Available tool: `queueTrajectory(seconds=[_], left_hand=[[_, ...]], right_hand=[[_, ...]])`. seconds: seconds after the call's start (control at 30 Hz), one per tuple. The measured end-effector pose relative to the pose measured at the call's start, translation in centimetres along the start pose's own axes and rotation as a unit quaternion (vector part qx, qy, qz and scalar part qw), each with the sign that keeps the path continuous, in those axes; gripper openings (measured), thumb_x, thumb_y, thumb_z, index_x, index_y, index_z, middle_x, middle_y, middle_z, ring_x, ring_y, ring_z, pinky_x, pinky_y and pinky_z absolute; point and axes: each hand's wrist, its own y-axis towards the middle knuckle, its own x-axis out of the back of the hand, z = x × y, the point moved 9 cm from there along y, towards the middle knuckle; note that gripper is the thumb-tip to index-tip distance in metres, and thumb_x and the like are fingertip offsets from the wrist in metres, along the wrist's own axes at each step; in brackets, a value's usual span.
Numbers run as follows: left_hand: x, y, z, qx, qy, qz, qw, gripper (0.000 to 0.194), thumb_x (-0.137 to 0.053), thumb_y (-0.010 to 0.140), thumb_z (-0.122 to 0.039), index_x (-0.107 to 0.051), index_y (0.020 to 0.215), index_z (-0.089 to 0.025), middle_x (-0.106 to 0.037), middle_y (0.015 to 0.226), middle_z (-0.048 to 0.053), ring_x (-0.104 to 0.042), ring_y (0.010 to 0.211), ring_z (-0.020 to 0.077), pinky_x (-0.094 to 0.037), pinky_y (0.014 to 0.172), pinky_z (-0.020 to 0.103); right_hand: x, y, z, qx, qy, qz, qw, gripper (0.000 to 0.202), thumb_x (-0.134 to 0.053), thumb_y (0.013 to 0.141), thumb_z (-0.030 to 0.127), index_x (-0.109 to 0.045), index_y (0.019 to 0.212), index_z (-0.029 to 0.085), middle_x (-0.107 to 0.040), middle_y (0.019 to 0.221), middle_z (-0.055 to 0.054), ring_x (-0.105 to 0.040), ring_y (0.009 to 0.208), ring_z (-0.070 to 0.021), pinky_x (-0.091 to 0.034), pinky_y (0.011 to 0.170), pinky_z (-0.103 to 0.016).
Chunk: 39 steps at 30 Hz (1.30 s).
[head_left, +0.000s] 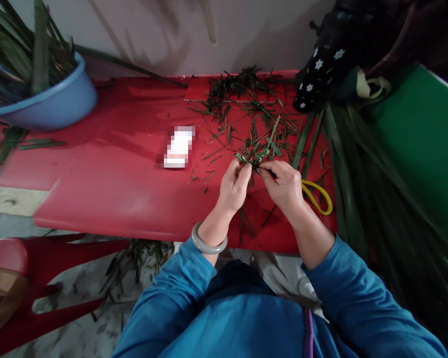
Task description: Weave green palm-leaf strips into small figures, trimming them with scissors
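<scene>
- Nearest to the viewer are the blue sleeves (171,288) of the person, and on the left wrist there is a pale grey bangle (209,240).
- The left hand (234,185) is above the near part of the red worktop (115,194). Its thumb and finger are narrow together, and they hold the small green leaf piece (259,158).
- The right hand (283,183) is just beside it. It pinches the same leaf piece at the right side, also with a narrow grip; the exact contact of the fingertips is too small to tell.
- The leaf piece is between the two hands, at their fingertips, and some strip ends point away from the person.
- Just to the right of the right wrist lies a yellow handle (326,199), which is partly hidden.
- To the left of the left hand, well apart from it, a phone (179,146) lies on the worktop; its screen is blurred.
- To the right of the right hand are long green leaves (362,184), and next to them is a green board (421,134).
- Beyond both hands are spread many cut leaf scraps (235,87), most dense near the wall (145,30).
- Beyond the right hand, to the right, there is a black bag with white flowers (317,74).
- Far to the left of the left hand stands a blue basin (65,107), and leaf lengths (41,54) rise out of it.
</scene>
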Motion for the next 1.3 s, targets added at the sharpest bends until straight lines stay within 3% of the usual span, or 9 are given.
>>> queueTrajectory(seconds=[0.23, 0.5, 0.87, 1.0, 1.1, 1.2, 1.3], left_hand=[[1.2, 0.3, -0.9, -0.036, 0.079, -0.041, 0.995, 0.037, -0.044, 0.08, -0.04, -0.033, 0.053, -0.018, -0.027, 0.049, -0.005, -0.028, 0.047, 0.0065, -0.024, 0.046, 0.023], [2.7, 0.1, 0.3, -0.001, 0.034, -0.118, 0.992, 0.035, -0.045, 0.078, -0.032, -0.03, 0.05, -0.018, -0.024, 0.048, -0.005, -0.025, 0.046, 0.0063, -0.021, 0.044, 0.024], [2.6, 0.7, 2.7, 0.054, -0.058, -0.138, 0.987, 0.028, -0.048, 0.077, -0.034, -0.044, 0.055, -0.018, -0.038, 0.048, -0.005, -0.04, 0.047, 0.007, -0.031, 0.045, 0.022], [2.2, 0.9, 3.0, 0.09, -0.093, -0.118, 0.985, 0.034, -0.051, 0.075, -0.045, -0.046, 0.055, -0.018, -0.039, 0.045, -0.005, -0.039, 0.043, 0.0068, -0.032, 0.043, 0.022], [1.8, 0.7, 3.7, 0.157, -0.135, -0.101, 0.973, 0.039, -0.048, 0.073, -0.054, -0.054, 0.063, -0.017, -0.049, 0.05, -0.003, -0.047, 0.047, 0.0084, -0.037, 0.045, 0.022], [-0.1, 0.1, 4.6, 0.26, -0.23, -0.015, 0.938, 0.041, -0.041, 0.078, -0.052, -0.059, 0.077, -0.016, -0.058, 0.056, 0.001, -0.054, 0.052, 0.0103, -0.04, 0.047, 0.021], [-2.2, -0.9, 4.7, 0.331, -0.307, 0.078, 0.889, 0.038, -0.039, 0.081, -0.045, -0.059, 0.075, -0.013, -0.06, 0.056, 0.003, -0.055, 0.049, 0.0099, -0.042, 0.047, 0.021]], right_hand=[[-0.9, -0.2, 0.0, -0.012, 0.013, 0.035, 0.999, 0.015, -0.05, 0.078, 0.025, -0.063, 0.074, 0.021, -0.065, 0.068, -0.001, -0.059, 0.065, -0.0146, -0.044, 0.062, -0.026], [-1.8, -0.1, 0.9, 0.004, 0.025, 0.073, 0.997, 0.015, -0.05, 0.079, 0.026, -0.063, 0.075, 0.021, -0.064, 0.065, -0.001, -0.058, 0.062, -0.0134, -0.043, 0.058, -0.024], [-2.6, -0.2, -0.1, -0.004, 0.026, 0.082, 0.996, 0.014, -0.05, 0.079, 0.026, -0.064, 0.078, 0.022, -0.065, 0.067, -0.001, -0.058, 0.065, -0.0146, -0.043, 0.06, -0.025], [-2.1, 0.2, -1.3, 0.004, 0.039, 0.04, 0.998, 0.015, -0.049, 0.079, 0.021, -0.064, 0.082, 0.021, -0.066, 0.076, -0.003, -0.058, 0.073, -0.0161, -0.045, 0.068, -0.029], [-1.3, 0.5, -1.9, 0.001, 0.059, 0.002, 0.998, 0.016, -0.048, 0.079, 0.018, -0.064, 0.081, 0.02, -0.065, 0.077, -0.004, -0.057, 0.077, -0.0171, -0.046, 0.072, -0.031], [-0.8, 0.7, -1.9, 0.004, 0.093, -0.023, 0.995, 0.018, -0.046, 0.079, 0.017, -0.063, 0.08, 0.021, -0.065, 0.08, -0.004, -0.057, 0.085, -0.0178, -0.044, 0.08, -0.034], [-1.1, 0.8, -1.5, 0.02, 0.114, -0.021, 0.993, 0.02, -0.045, 0.078, 0.016, -0.064, 0.079, 0.022, -0.065, 0.085, -0.003, -0.056, 0.093, -0.018, -0.041, 0.089, -0.038]])
